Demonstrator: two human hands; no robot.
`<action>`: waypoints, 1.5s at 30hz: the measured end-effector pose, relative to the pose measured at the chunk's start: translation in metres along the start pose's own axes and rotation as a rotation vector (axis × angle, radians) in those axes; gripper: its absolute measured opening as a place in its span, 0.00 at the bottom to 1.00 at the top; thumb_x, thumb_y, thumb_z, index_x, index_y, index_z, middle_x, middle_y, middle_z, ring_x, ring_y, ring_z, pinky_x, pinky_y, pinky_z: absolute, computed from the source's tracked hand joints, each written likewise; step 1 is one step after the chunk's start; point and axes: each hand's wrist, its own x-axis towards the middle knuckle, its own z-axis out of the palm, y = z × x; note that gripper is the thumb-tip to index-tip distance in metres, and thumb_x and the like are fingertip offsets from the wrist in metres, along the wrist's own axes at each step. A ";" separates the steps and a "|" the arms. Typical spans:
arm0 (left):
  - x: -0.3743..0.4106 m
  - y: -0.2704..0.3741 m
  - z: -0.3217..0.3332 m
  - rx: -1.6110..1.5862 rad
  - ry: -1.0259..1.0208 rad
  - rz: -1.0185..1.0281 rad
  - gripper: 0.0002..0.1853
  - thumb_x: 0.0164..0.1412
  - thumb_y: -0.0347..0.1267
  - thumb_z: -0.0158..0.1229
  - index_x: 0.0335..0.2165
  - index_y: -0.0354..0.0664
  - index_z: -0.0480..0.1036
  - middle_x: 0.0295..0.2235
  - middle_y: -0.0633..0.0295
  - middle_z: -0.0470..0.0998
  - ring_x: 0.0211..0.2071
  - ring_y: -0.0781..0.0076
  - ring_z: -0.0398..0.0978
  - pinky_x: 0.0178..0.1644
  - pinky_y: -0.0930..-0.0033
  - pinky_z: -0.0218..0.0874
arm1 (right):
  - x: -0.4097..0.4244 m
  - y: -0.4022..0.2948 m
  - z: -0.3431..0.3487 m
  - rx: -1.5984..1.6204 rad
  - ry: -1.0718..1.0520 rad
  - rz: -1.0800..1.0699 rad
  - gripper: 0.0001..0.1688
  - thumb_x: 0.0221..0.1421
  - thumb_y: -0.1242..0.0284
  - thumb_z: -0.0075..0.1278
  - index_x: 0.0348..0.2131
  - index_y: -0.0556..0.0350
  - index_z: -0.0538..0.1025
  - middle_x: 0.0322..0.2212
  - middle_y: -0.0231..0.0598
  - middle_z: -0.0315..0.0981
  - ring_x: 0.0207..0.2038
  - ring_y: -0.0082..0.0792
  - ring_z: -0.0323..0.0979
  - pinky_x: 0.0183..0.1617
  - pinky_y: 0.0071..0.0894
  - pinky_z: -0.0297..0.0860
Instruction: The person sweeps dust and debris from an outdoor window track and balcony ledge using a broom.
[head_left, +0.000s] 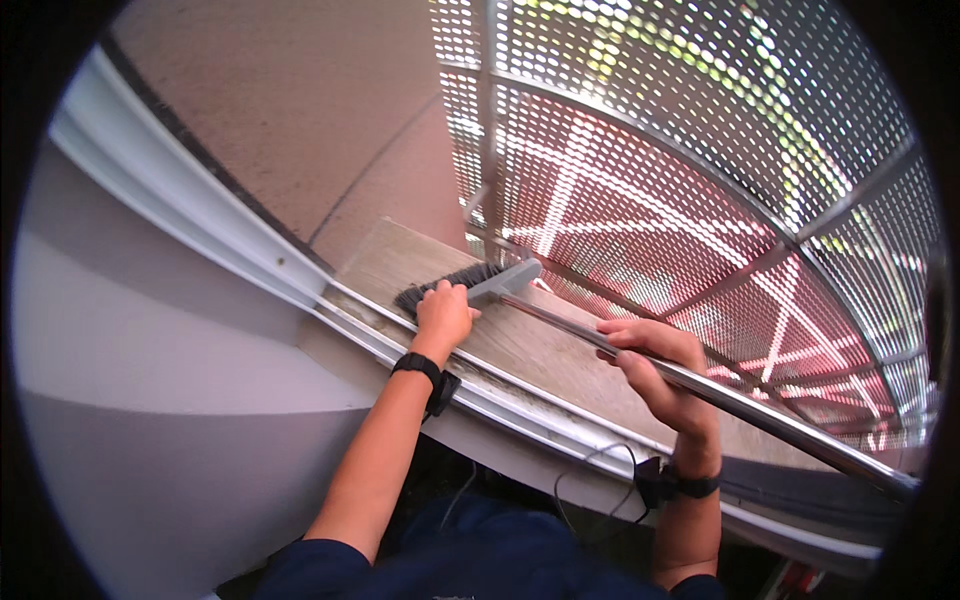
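A broom with a grey plastic head (517, 278) and dark bristles lies over an outer ledge (540, 341) beyond a window track. My left hand (445, 311) is closed on the near end of the broom head, at the bristles. The metal broom pole (720, 388) slopes from the head down to the lower right. Around its middle, my right hand (660, 364) grips the pole between thumb and fingers. Both wrists wear black straps with small dark devices.
The white window track (540, 420) runs diagonally under my forearms. A perforated metal screen (637, 195) stands past the ledge, and a pinkish-brown wall (315, 112) rises at upper left. A thin cable (559, 480) loops near my right wrist.
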 end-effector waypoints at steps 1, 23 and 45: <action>-0.010 0.018 0.003 0.021 -0.057 0.085 0.21 0.53 0.42 0.69 0.39 0.38 0.77 0.42 0.47 0.75 0.44 0.44 0.76 0.48 0.49 0.69 | -0.009 -0.014 -0.008 -0.085 0.031 -0.081 0.09 0.52 0.81 0.52 0.35 0.67 0.77 0.36 0.52 0.81 0.35 0.40 0.81 0.42 0.32 0.76; -0.094 0.170 0.058 0.012 -0.274 0.816 0.10 0.58 0.34 0.54 0.37 0.45 0.78 0.37 0.51 0.77 0.38 0.47 0.77 0.40 0.50 0.71 | -0.163 -0.114 -0.032 -0.167 0.445 0.270 0.34 0.63 0.49 0.50 0.32 0.69 0.75 0.32 0.54 0.77 0.26 0.32 0.75 0.31 0.26 0.74; -0.032 0.037 -0.035 -0.103 -0.272 0.614 0.16 0.53 0.37 0.67 0.38 0.40 0.76 0.38 0.48 0.78 0.45 0.44 0.75 0.50 0.49 0.64 | 0.023 -0.048 -0.004 -0.107 0.355 -0.090 0.10 0.59 0.73 0.60 0.33 0.60 0.73 0.21 0.34 0.74 0.22 0.20 0.72 0.24 0.20 0.67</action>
